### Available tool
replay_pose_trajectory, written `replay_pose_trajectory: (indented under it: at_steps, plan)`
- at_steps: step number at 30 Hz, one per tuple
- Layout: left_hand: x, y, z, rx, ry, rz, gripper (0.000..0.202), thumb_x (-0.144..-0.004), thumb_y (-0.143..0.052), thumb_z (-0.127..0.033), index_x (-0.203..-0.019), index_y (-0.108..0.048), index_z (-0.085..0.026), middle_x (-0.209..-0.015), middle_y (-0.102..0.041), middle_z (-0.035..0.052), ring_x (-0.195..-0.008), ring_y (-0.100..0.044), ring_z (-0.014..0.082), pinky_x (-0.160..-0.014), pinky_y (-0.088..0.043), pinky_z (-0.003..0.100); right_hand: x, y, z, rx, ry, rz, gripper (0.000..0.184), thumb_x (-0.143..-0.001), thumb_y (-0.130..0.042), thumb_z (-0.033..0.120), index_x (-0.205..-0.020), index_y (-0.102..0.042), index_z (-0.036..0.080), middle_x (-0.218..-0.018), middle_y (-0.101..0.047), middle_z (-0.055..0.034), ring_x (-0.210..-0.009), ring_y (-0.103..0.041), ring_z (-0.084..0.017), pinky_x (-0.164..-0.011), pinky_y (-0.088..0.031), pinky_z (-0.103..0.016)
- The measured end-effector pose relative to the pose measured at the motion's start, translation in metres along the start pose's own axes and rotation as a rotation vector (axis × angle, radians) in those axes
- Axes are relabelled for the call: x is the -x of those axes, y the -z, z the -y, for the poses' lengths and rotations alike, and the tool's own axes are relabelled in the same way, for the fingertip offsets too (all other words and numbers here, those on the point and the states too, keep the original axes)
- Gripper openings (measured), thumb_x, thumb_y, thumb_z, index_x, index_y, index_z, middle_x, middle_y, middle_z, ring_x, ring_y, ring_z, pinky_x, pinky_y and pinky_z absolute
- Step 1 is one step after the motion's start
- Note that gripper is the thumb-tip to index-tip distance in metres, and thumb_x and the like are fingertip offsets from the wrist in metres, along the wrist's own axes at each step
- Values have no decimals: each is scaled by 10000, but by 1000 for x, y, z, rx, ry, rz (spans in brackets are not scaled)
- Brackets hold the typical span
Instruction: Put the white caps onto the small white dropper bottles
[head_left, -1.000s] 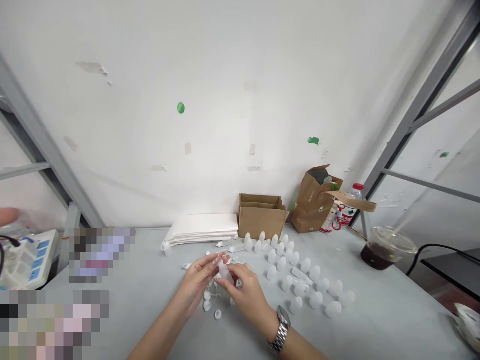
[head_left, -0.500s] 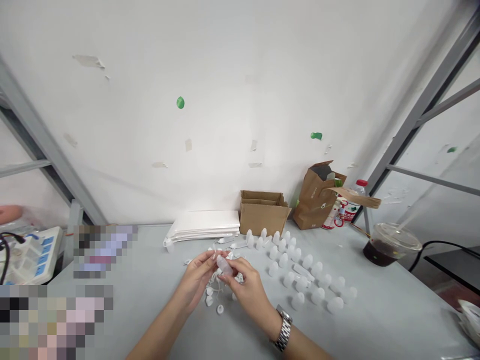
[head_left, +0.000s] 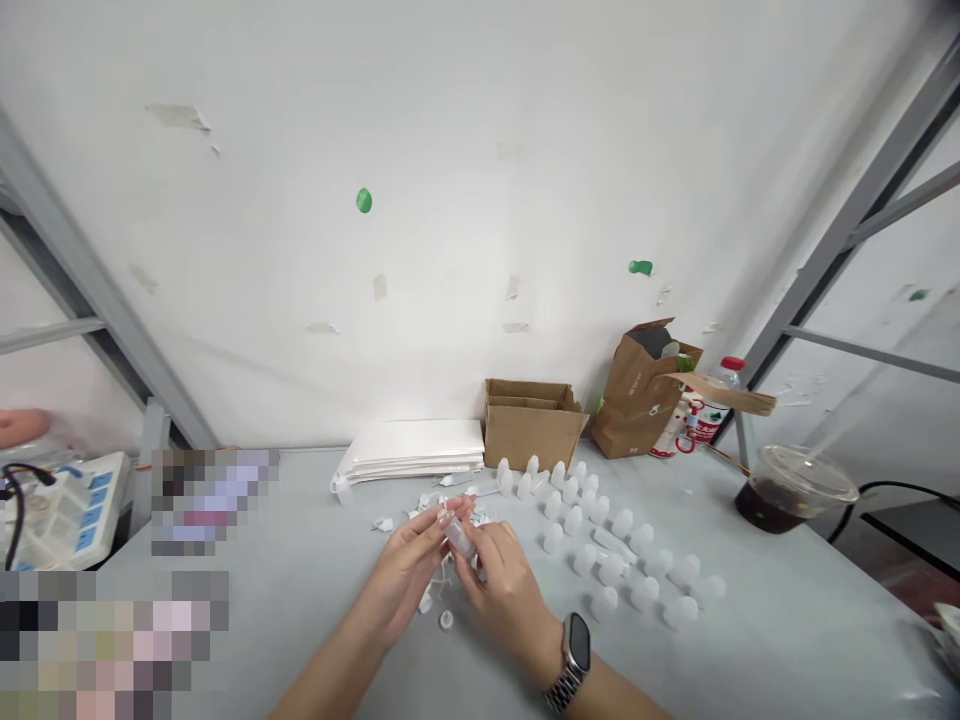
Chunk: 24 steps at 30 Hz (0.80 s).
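My left hand point(head_left: 411, 565) and my right hand point(head_left: 506, 583) meet over the grey table point(head_left: 300, 600), both pinched on one small translucent plastic bottle point(head_left: 460, 538) held tilted between them. The left fingertips grip its upper end, the right fingers wrap its lower part. A metal watch point(head_left: 571, 655) is on my right wrist. Small white caps and plugs point(head_left: 445, 620) lie scattered on the table just under the hands. To the right stand several capped white bottles point(head_left: 600, 540) in rows.
A stack of white bags point(head_left: 412, 452) and an open cardboard box point(head_left: 531, 425) sit at the wall. A brown paper bag point(head_left: 643, 390), a drink bottle point(head_left: 709, 415) and a lidded cup of dark drink point(head_left: 787, 490) are at the right. A power strip point(head_left: 60, 510) lies far left.
The view has shifted slightly. My hands have stayed together on the small bottle, and the right hand has turned so the watch face now shows.
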<state>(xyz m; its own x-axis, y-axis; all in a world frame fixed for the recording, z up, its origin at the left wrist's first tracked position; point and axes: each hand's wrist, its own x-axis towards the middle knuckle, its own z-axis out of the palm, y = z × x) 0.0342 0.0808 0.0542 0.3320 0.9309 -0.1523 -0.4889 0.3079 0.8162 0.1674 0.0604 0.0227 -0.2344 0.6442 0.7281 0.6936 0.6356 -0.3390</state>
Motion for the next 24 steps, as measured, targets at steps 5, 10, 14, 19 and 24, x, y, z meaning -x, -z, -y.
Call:
replay_pose_trajectory:
  at_steps: [5,10,14,19,24]
  plan:
    - [3,1,-5,-55,6,67,266,-712,-631,-284,-951,-673,-175,-1140,-611,102,-1114,-491,279,-918,-392,368,3,-1,3,-68,-32,-14,264,-848,-433,170,-1107,-468,205,-742,-581,-58,-703,-542,-198,-599,-464,-333]
    - [4,2,-5,-61,34,125,301,-743,-599,-264,-1029,-639,-179,-1186,-577,106,-1106,-490,286,-893,-404,387,4,-1,2,-144,-79,24,268,-848,-459,195,-1117,-460,190,-797,-598,-69,-694,-538,-186,-632,-469,-335]
    - [4,5,-6,-67,1,107,277,-765,-569,-312,-990,-654,-173,-1156,-596,100,-1114,-486,260,-932,-370,359,1,2,4,-227,-131,48,226,-848,-458,204,-1070,-500,192,-774,-600,-50,-664,-529,-162,-647,-463,-310]
    - [1,12,-8,-45,9,110,208,-745,-590,-313,-844,-680,-153,-1039,-646,106,-1041,-535,260,-869,-415,350,-4,6,10,-435,-285,106,143,-817,-508,242,-927,-575,180,-738,-611,-34,-631,-532,-138,-620,-452,-253]
    - [0,10,-6,-1,36,108,199,-742,-599,-299,-854,-667,-149,-985,-660,106,-933,-585,244,-815,-440,348,-8,8,11,-597,-431,156,127,-813,-515,260,-833,-607,175,-652,-606,9,-586,-527,-109,-588,-431,-206]
